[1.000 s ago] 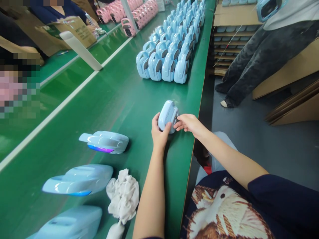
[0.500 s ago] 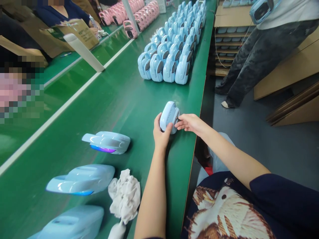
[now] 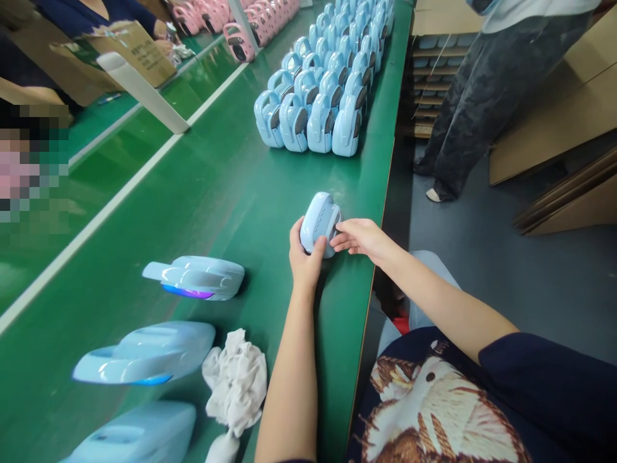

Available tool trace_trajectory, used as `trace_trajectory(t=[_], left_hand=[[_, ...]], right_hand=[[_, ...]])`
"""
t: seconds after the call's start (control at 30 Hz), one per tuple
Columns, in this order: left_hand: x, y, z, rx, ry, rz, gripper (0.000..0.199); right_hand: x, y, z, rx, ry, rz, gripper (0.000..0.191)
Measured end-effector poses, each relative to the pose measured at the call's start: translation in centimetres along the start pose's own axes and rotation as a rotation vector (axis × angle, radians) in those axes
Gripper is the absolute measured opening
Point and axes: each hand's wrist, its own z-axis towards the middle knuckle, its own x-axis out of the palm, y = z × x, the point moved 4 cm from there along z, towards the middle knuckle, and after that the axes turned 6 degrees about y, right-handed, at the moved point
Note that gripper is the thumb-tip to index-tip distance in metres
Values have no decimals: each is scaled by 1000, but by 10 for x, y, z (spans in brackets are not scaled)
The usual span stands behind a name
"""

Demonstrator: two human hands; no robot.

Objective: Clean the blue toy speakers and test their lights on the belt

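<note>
A glossy light blue plastic device (image 3: 313, 222) with a rounded body and a row of small marks along one face is held just over the green table. My left hand (image 3: 306, 256) is wrapped round its left and near side, thumb on the near face. At its right edge, my right hand (image 3: 354, 238) has thumb and forefinger pinched together against the device; what lies between those fingertips is hidden. Nearer on the table, a similar blue device (image 3: 205, 276) with a glowing purple-blue strip lies on its side. A crumpled white cloth (image 3: 236, 379) lies left of my left forearm.
Two more blue devices (image 3: 149, 350) lie at the lower left. Rows of upright blue devices (image 3: 321, 122) fill the table's far end, with pink ones (image 3: 238, 42) beyond. A white post (image 3: 144, 93) rises from the table. A person (image 3: 506, 83) stands at the right, and others sit across.
The view has shifted slightly, so the table and hands sit a little further left. Both hands keep the same hold on the device. The standing person's upper body has moved partly out of frame.
</note>
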Motion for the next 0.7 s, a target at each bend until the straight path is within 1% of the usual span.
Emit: trace_trajectory(t=[0.17,0.3,0.43,0.53,0.6,0.63,0.7], left_hand=[[1,0,1,25,-3,-6,61],[2,0,2,22,-4,-9,60],[3,0,1,9,-2,-31,58],[2,1,1,9,0,-49,58],[1,3,1,1,-1,-50,58],[1,4,2,-8,-7,-51,59],[-1,6,2,-30,-36,-74,59]], right_hand=[[-2,-4,2,-83,18,46,15],[2,-8,2,-172,-45,93,14],[11,-13,0,-174,-97,184,17],[12,-17,1,-186,-97,162,19],[6,-20,6,-258,-137,99,23],[2,-21,8,-321,-183,58,28],[-6,-21,11,-468,-277,-57,45]])
